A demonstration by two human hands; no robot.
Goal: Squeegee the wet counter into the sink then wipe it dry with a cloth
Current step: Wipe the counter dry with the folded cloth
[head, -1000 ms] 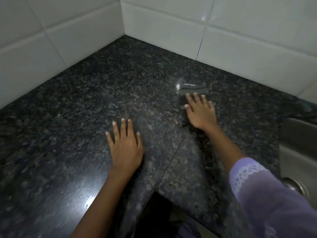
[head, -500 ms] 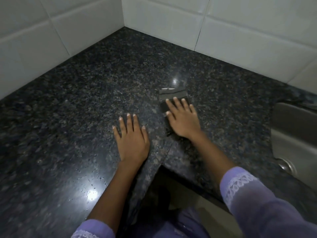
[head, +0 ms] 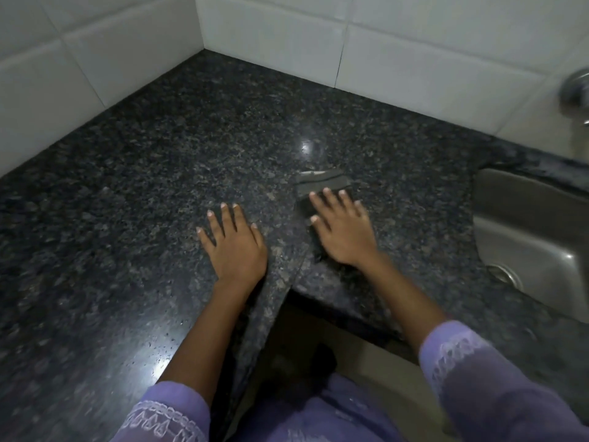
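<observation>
Cloth (head: 322, 183) under right hand (head: 345, 232), unlabelled

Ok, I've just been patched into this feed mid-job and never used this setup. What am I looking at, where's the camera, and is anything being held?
There is no machine here: a person works with two bare hands, and the single picture comes from a wide-angle camera on their head, looking forward and down. The dark speckled surface is a granite counter that runs into a corner of white wall tiles. At the right edge is a steel sink, with part of a tap above it. The left hand lies flat and empty on the counter. The right hand presses flat on a dark folded cloth, not gripping it, with the cloth showing past the fingertips. No squeegee is in view.
</observation>
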